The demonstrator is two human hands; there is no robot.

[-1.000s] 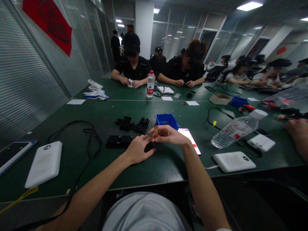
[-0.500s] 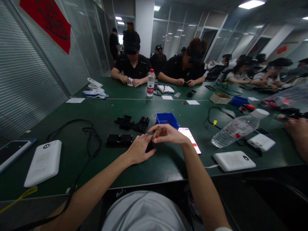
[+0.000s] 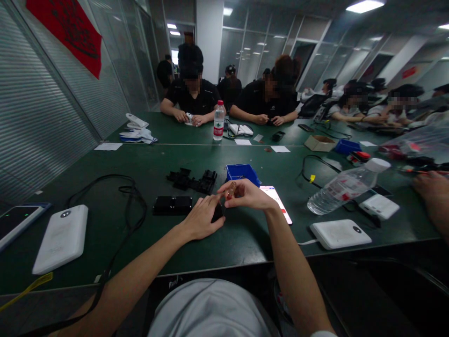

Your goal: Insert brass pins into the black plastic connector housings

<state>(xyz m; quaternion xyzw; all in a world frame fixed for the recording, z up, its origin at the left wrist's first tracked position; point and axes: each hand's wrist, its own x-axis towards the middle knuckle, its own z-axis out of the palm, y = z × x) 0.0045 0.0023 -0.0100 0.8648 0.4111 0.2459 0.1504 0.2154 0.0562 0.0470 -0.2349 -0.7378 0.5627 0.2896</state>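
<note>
Mid-assembly, by the look of it. Right hand (image 3: pixel 249 195) just above the bench (image 3: pixel 105 159), fingers clenched on a small brown cylinder (image 3: pixel 230 189), not yet seated in the small black part (image 3: pixel 218 213) pinned to the bench by the fingers of the left hand (image 3: pixel 200 219). Beyond, a black block (image 3: pixel 172 204) and loose black pieces (image 3: pixel 192 180), seemingly untouched. Red label on upright bottle (image 3: pixel 218 122), red wall banner (image 3: pixel 66 30): writing illegible.

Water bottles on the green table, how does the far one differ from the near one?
The far bottle stands upright; the near bottle lies on its side. The far bottle has a red cap, the near bottle a white one. Both are clear plastic with labels.
</note>
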